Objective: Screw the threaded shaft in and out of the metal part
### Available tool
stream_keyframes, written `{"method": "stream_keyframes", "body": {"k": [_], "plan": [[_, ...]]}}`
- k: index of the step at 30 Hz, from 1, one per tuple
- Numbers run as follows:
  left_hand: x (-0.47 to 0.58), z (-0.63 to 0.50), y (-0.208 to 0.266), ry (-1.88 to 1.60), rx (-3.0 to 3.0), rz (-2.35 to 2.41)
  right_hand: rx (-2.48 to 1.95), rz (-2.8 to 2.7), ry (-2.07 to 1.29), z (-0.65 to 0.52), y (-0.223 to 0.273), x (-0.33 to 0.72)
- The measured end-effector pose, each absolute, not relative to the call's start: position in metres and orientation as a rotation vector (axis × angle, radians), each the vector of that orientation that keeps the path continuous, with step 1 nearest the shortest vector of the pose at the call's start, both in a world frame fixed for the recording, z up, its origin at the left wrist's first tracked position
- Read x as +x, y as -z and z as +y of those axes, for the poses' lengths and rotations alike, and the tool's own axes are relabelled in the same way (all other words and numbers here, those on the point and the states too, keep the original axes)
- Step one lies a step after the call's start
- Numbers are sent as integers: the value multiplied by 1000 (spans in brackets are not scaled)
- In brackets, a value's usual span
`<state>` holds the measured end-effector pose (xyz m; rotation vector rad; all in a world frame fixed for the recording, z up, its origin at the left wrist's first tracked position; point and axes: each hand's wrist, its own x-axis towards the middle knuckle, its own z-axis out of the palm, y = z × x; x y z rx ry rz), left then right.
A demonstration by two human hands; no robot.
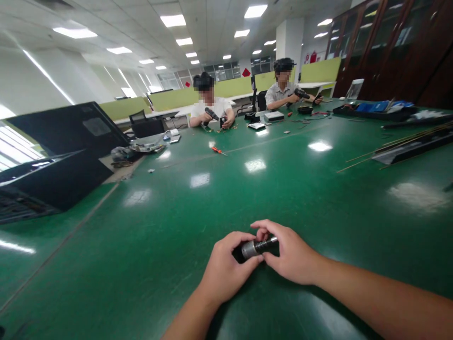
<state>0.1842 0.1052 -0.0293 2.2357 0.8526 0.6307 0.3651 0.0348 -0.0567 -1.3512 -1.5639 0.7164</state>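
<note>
Both of my hands are closed around a short black-and-silver cylinder point(250, 250) held level, low in the head view. A silver collar and a dark ribbed stretch show between the hands; its exact kind is not clear. My left hand point(224, 267) wraps the dark left end, thumb and fingers around it. My right hand point(292, 255) grips the right end, its index finger arched above the cylinder. Palms and fingers cover both ends. Beneath lies the green tabletop point(170, 255).
An orange-handled screwdriver point(218, 151) lies farther up the table. Across it, two people hold power drills point(211, 114). At left stands a large black panel point(67, 127) with parts beside it. Thin rods point(368, 158) and a black tray point(375, 113) lie at right.
</note>
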Motion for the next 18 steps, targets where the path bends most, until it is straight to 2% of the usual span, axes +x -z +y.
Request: {"method": "stream_keyframes", "body": {"k": [5,18], "plan": [[185,107,31,-658,2182,845,-1409,-1499,-813,34,51,366],[187,107,31,-724,2119,909,-1417,-1528,-774,34,44,369]]}}
